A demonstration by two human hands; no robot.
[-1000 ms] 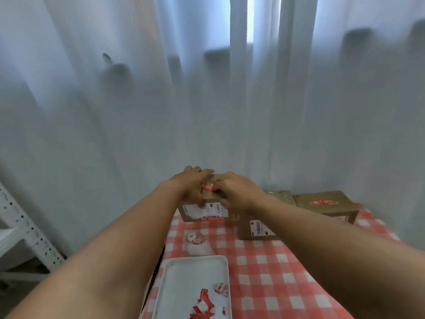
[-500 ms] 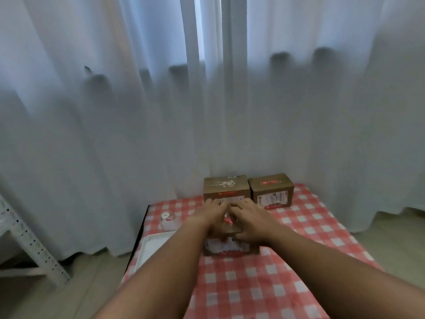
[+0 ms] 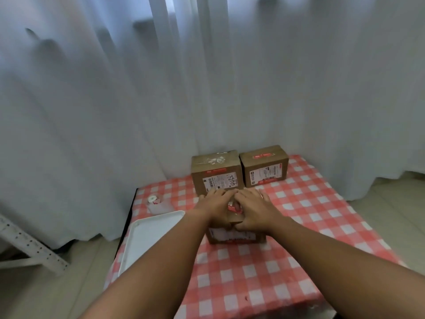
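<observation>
A small brown cardboard box [image 3: 234, 237] with a white shipping label on its front stands in the middle of the red-checked table [image 3: 276, 261]. My left hand [image 3: 215, 206] and my right hand [image 3: 256, 211] both lie on its top with the fingers spread forward. Between them a red-and-white sticker [image 3: 232, 207] shows on the box top, and my thumbs meet at it. My right thumb curls down over the box's front edge. Most of the box top is hidden under my hands.
Two more labelled cardboard boxes [image 3: 216, 173] [image 3: 264, 165] stand side by side at the back against the white curtain. A white tray [image 3: 149, 236] lies at the left, a sticker roll [image 3: 153, 199] behind it. A white metal rack leg [image 3: 30, 249] stands on the floor, left.
The box under my hands has come from the back row toward me into the middle of the table. Both hands have stayed on its top at the sticker.
</observation>
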